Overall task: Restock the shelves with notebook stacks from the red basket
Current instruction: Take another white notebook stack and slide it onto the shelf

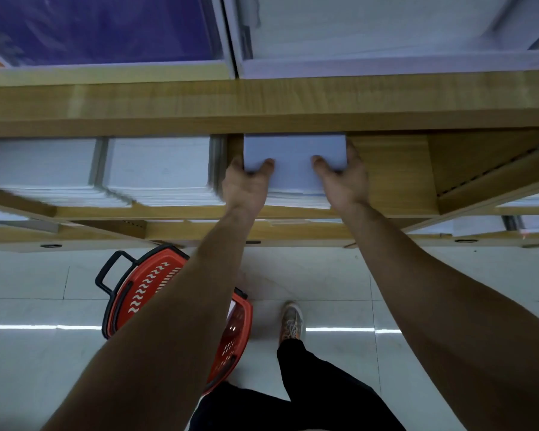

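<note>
The basket (pixel 143 293) sits on the floor beneath my left forearm. Further out, my left hand (pixel 246 185) and right hand (pixel 344 178) clasp the stack (pixel 294 157) from either side, thumbs on its top cover. It lies between them, part-way into the shelf (pixel 392 169) bay, long axis pointing inward. Both hands are equally near, so I judge a straight push forward seats it.

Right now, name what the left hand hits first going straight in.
Way looks free: the left hand, gripping the notebook stack, heads along a bare strip of shelf; depth beyond is hidden.
</note>
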Demonstrator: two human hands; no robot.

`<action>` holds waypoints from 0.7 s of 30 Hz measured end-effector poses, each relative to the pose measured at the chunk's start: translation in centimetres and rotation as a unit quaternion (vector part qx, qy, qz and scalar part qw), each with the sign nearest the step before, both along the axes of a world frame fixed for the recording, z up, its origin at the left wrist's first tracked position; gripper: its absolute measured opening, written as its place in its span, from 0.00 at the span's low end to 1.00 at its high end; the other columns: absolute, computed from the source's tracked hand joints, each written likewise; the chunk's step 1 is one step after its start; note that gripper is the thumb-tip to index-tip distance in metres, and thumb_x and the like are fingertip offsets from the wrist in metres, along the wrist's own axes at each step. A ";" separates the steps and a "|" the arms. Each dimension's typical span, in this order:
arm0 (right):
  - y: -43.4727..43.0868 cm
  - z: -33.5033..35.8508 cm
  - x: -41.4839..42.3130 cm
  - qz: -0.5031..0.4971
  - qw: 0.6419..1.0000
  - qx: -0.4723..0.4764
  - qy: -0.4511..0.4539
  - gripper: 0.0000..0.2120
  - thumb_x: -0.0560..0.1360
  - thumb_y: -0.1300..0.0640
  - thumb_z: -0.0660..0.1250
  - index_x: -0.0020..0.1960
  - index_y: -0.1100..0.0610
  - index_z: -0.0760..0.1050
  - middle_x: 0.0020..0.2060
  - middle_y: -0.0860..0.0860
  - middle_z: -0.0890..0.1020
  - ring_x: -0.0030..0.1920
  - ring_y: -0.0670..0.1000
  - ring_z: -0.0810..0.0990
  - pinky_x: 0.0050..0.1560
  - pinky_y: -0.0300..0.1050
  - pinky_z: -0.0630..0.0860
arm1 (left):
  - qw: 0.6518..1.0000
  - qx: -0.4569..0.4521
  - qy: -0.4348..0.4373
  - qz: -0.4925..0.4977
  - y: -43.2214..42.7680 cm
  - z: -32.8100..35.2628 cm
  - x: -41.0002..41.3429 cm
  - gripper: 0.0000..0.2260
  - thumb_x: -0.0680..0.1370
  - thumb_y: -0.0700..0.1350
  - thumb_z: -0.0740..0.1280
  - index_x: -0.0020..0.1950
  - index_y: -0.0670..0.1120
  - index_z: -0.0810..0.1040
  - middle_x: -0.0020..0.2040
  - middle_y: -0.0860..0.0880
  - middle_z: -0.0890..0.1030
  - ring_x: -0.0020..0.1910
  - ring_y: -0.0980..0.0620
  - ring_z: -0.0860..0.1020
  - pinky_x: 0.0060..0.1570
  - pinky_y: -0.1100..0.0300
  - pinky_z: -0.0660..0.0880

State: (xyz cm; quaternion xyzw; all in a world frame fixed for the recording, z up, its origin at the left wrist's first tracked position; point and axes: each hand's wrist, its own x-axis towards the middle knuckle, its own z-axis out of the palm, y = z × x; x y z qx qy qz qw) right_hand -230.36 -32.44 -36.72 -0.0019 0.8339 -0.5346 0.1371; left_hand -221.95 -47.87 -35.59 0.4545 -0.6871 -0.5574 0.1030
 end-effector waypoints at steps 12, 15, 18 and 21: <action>-0.2 -1.1 -1.0 -0.023 0.997 -0.058 -0.033 0.19 0.72 0.49 0.74 0.61 0.47 0.75 0.51 0.45 0.83 0.52 0.50 0.83 0.57 0.51 0.80 | 0.999 0.033 0.030 -0.026 -0.8 -0.3 -0.2 0.21 0.72 0.52 0.75 0.63 0.49 0.81 0.53 0.53 0.85 0.54 0.51 0.82 0.60 0.51 0.79; -0.4 -1.1 -0.8 -0.008 0.999 -0.042 -0.030 0.21 0.70 0.45 0.74 0.61 0.45 0.73 0.50 0.43 0.83 0.52 0.51 0.83 0.56 0.52 0.81 | 0.999 0.027 0.023 -0.030 -1.3 -0.4 -0.2 0.17 0.75 0.50 0.74 0.63 0.50 0.81 0.55 0.51 0.84 0.55 0.49 0.81 0.60 0.49 0.78; -0.6 -1.1 -0.9 0.006 1.000 -0.021 -0.019 0.23 0.74 0.49 0.74 0.66 0.52 0.73 0.51 0.45 0.82 0.53 0.53 0.83 0.55 0.50 0.80 | 0.999 0.012 0.017 -0.048 -1.8 -0.1 -0.5 0.17 0.75 0.51 0.73 0.63 0.51 0.80 0.53 0.53 0.84 0.53 0.50 0.81 0.60 0.50 0.78; -0.4 -0.7 -1.2 0.027 0.998 -0.042 -0.036 0.24 0.77 0.51 0.73 0.70 0.53 0.71 0.53 0.44 0.80 0.53 0.49 0.81 0.54 0.46 0.78 | 0.997 0.002 0.011 -0.075 -1.8 0.6 -0.6 0.19 0.75 0.51 0.72 0.65 0.51 0.79 0.53 0.53 0.83 0.53 0.50 0.81 0.59 0.51 0.78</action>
